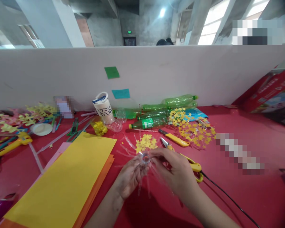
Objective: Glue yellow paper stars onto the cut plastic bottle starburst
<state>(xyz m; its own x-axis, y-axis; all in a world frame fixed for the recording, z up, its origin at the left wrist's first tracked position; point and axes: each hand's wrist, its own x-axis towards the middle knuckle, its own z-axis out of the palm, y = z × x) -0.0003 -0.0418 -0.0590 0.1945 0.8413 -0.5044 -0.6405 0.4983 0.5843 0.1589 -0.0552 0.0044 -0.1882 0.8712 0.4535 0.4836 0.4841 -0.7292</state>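
Note:
A clear plastic bottle piece (146, 158) is held over the red table, its round neck facing me and its cut strips fanning outward. My left hand (130, 177) is closed around its left and lower side. From the right, my right hand (177, 169) is closed, thumb and fingers pinching at the neck's edge or a strip there; which one I cannot tell. Just beyond the neck lies a pile of yellow paper stars (146, 142). Scissors with a metal blade (165, 143) rest beyond my right hand, which partly hides a yellow-handled tool (196, 167) with a black cord.
Yellow and orange sheets (68, 177) lie to the left. Farther back are a yellow glue gun (13, 144), a white cup (104, 109), green plastic bottles (152, 122), a yellow utility knife (177, 139) and star-tipped strips (197, 131). A white partition (156, 72) borders the table.

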